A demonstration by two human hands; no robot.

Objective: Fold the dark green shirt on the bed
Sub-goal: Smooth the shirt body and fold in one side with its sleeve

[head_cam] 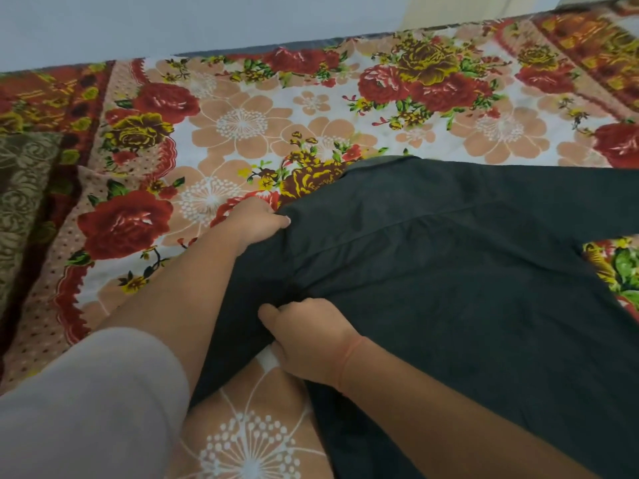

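Observation:
The dark green shirt (449, 278) lies spread over the right half of the flowered bed cover (242, 126), one sleeve running off to the right edge. My left hand (256, 219) grips the shirt's left edge near the shoulder, fingers curled into the cloth. My right hand (307, 340) pinches a bunched fold of the same left side, lower and nearer to me. The fabric between both hands is gathered and slightly lifted off the bed.
A patterned olive pillow or cushion (20, 195) sits at the left edge. The bed's far edge meets a pale wall (207, 19). A grey sleeve (86, 402) covers my left upper arm.

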